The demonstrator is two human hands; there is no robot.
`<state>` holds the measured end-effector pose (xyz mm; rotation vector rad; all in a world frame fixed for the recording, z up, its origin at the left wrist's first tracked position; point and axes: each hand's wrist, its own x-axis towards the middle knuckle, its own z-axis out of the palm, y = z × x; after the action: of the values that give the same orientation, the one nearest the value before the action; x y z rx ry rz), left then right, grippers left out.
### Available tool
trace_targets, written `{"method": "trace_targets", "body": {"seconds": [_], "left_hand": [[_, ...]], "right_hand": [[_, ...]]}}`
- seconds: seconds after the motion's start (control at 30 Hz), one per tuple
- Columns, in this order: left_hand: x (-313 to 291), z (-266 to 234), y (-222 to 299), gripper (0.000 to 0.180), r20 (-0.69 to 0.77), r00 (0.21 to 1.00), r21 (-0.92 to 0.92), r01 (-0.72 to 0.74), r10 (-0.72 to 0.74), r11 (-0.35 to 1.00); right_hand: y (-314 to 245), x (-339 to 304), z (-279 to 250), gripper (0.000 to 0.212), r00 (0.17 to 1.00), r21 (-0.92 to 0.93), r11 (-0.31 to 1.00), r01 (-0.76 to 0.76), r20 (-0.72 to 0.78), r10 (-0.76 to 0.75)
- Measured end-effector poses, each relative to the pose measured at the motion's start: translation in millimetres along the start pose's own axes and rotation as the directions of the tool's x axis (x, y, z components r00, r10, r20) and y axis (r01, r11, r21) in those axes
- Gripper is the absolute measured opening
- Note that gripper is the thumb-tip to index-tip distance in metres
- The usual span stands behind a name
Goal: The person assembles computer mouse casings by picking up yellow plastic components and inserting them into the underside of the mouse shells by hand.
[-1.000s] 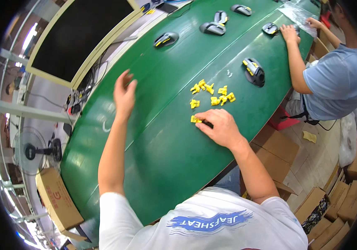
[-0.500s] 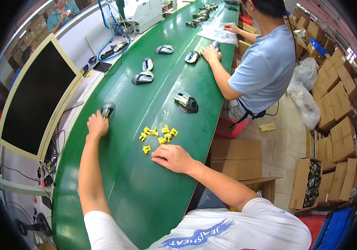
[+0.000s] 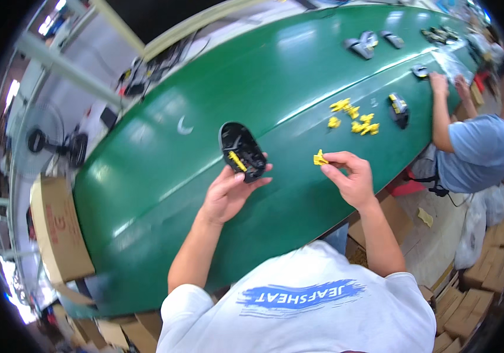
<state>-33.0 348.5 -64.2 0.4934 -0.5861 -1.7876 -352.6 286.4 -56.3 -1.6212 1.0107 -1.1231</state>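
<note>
My left hand [image 3: 225, 197] holds a black computer mouse shell [image 3: 232, 134], hollow side up, with a yellow strip showing inside it. To its right, my right hand [image 3: 355, 181] pinches a small yellow plastic part [image 3: 320, 157] between thumb and fingers, apart from the shell. Several more yellow plastic parts [image 3: 364, 125] lie loose on the green table [image 3: 163, 206] beyond my right hand. Just past them sits a black and grey mouse [image 3: 399, 109] with yellow pieces on it.
Several mice [image 3: 362, 46] lie along the far side. A co-worker in a blue shirt [image 3: 478, 156] sits at the right, hands by a clear plastic sheet [image 3: 449, 63]. At the left stand a carton [image 3: 61, 229] and a fan [image 3: 58, 144]; a monitor frame [image 3: 193, 26] borders the back.
The view has swung left. My left hand has drawn back from the far side with the mouse shell, which is turned hollow side up. My right hand has lifted a yellow part off the table.
</note>
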Motion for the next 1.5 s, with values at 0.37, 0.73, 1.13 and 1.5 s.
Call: {"method": "trace_targets", "body": {"seconds": [0.37, 0.73, 1.13, 1.5], "left_hand": [[-76, 15, -33, 0.094, -0.033, 0.999, -0.060, 0.002, -0.004, 0.998], [-77, 8, -60, 0.106, 0.150, 0.988, 0.120, -0.062, 0.044, 0.991], [-77, 6, -63, 0.103, 0.135, 0.984, 0.189, -0.139, 0.115, 0.972], [-86, 6, -63, 0.108, 0.011, 1.000, -0.060, 0.003, -0.002, 0.998]], "right_hand": [[-84, -32, 99, 0.022, 0.920, -0.036, 0.963, 0.267, 0.306, -0.244], [-83, -48, 88, 0.019, 0.847, -0.290, 0.828, 0.481, 0.399, -0.352], [-79, -49, 87, 0.025, 0.864, -0.365, 0.811, 0.457, 0.398, -0.308], [-92, -54, 89, 0.034, 0.856, -0.456, 0.762, 0.459, 0.455, -0.244]]}}
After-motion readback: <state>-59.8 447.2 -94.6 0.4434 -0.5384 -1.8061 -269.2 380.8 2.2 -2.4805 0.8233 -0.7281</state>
